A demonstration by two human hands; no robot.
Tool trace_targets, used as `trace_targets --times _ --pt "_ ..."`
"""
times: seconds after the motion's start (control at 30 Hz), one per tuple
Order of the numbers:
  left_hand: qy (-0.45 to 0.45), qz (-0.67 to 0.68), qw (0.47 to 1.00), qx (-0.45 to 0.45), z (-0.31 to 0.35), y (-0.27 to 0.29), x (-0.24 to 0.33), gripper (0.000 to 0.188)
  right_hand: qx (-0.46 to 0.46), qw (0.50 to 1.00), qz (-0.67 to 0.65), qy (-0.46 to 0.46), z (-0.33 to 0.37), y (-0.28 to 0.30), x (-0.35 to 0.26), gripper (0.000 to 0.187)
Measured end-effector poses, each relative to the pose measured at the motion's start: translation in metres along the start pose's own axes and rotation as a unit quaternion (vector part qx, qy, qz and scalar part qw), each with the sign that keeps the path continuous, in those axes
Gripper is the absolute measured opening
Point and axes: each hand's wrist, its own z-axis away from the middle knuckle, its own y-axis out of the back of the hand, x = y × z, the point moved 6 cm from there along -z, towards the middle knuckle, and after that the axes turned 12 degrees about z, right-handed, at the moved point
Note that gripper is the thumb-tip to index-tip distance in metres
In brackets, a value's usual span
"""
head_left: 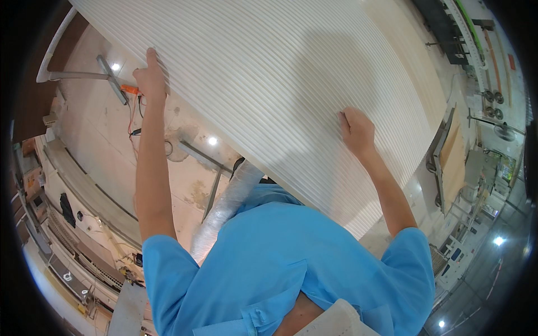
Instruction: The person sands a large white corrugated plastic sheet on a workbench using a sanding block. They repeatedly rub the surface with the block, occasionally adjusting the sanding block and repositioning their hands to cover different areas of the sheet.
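Note:
A large white panel [241, 73] with fine parallel ribs slants across the middle of the view, its near edge close to my body. My left hand [151, 80] is at the panel's left edge, closed on it, with one finger stretched along the rim and the other fingers partly hidden. Over the ribbed surface, right of the middle, my right hand [357, 131] is curled closed. Whatever it may hold is hidden inside the fingers. A dark shadow falls on the ribs beside that hand.
Below the panel's left edge are grey metal legs [204, 155], an orange clip [130, 89] with cables, and a roll in clear plastic wrap [227, 201]. A wheeled cart with a tan board [453, 162] stands at the right. Long strips [84, 185] lie at the left.

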Motion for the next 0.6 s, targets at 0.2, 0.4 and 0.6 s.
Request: trace_targets --times 0.2,0.4,0.6 --pt "-0.004 -0.033 0.999 0.016 0.02 0.002 0.01 0.104 -0.011 0.998 0.04 0.041 -0.053 -0.02 -0.029 0.02" --pt "-0.028 -0.017 0.999 0.022 0.026 0.0 0.02 0.101 0.02 0.993 0.033 0.112 -0.217 -0.077 -0.115 0.02" --pt "-0.034 -0.006 0.999 0.013 0.035 0.003 0.033 0.101 0.046 0.983 -0.002 0.179 -0.342 -0.084 -0.204 0.017"
